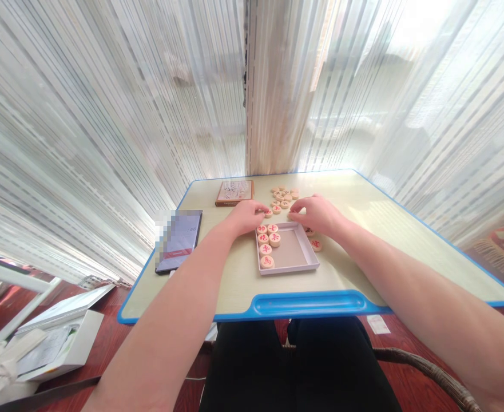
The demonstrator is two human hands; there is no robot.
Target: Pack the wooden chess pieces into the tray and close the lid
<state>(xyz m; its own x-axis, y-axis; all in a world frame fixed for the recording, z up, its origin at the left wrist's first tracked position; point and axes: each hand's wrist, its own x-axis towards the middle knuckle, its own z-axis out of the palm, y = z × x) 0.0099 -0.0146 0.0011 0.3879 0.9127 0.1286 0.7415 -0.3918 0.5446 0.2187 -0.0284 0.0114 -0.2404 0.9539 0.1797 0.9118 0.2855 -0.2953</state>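
A single head-worn camera looks forward and down from above the wearer's black trousers (252, 366), its wide view stretching things toward the edges. The forearms (191, 297) rise from near the lower corners, closest to the lens, to the hands (320, 213) mid-frame over the surface (376, 212), with a striped string curtain (149, 86) filling the upper part.

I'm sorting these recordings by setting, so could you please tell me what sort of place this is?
Probably a room in a home: sheer curtains hang behind a blue-edged table, and the floor looks like reddish wood.
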